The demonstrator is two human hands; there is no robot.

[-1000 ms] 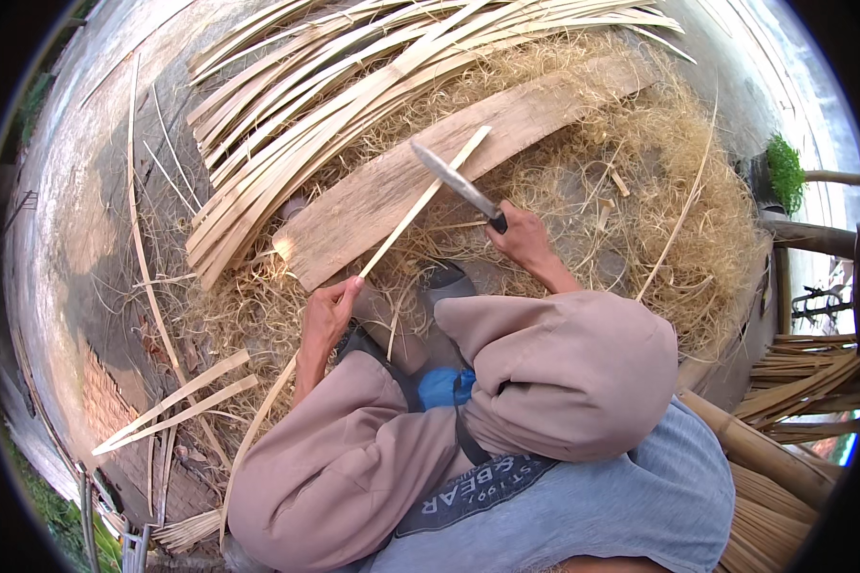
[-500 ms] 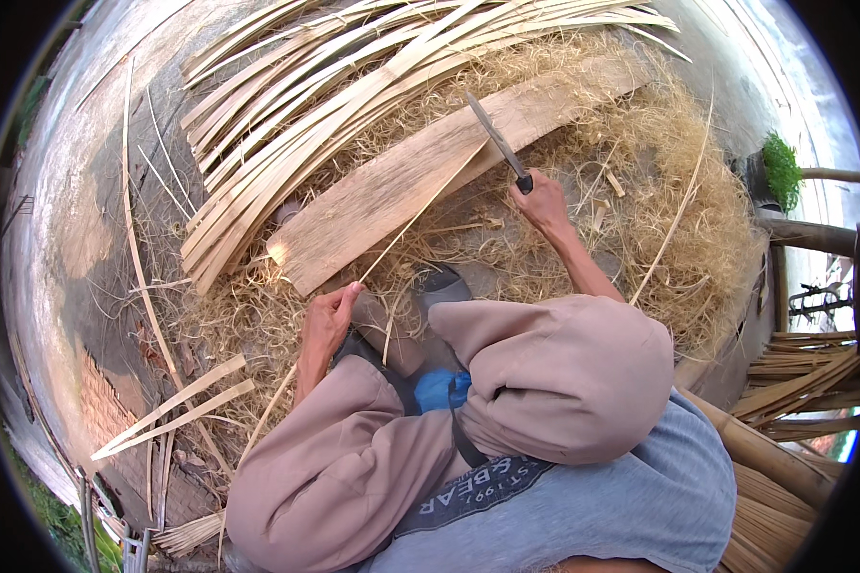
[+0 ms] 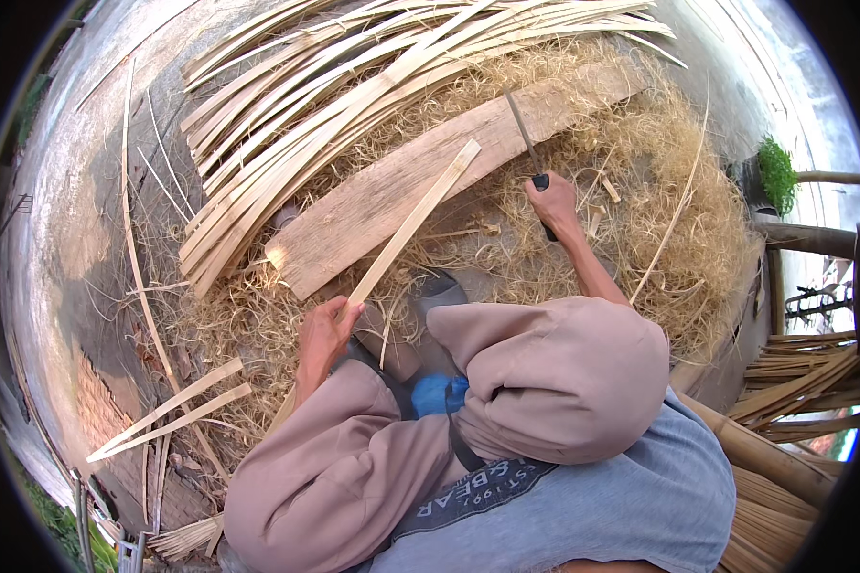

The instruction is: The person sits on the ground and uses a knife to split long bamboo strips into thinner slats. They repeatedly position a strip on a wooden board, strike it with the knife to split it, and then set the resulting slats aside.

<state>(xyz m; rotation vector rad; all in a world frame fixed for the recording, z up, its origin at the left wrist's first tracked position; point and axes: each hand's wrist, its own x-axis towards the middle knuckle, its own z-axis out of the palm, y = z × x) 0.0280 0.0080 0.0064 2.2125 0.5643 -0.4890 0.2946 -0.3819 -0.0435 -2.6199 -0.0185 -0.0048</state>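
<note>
My left hand [image 3: 325, 336] pinches a flat, pale bamboo strip [image 3: 413, 222] near its lower part. The strip's broad face shows, and its far end lies over a long wooden board [image 3: 373, 212]. Back past my hand, the strip runs down beside my left knee. My right hand [image 3: 554, 202] is wrapped round the black handle of a knife [image 3: 521, 126]. Its long, narrow blade points away from me, over the board and apart from the strip.
Many split bamboo strips [image 3: 287, 143] lie in a pile beyond the board. Curly shavings [image 3: 678, 229] cover the ground around it. Two short strips [image 3: 177, 413] lie at the left. Bundled strips [image 3: 798, 382] and a thick bamboo pole [image 3: 764, 444] are at the right.
The strip has turned from its thin edge to its broad face in my left hand. My right hand and the knife have shifted right, and the blade has come away from the strip.
</note>
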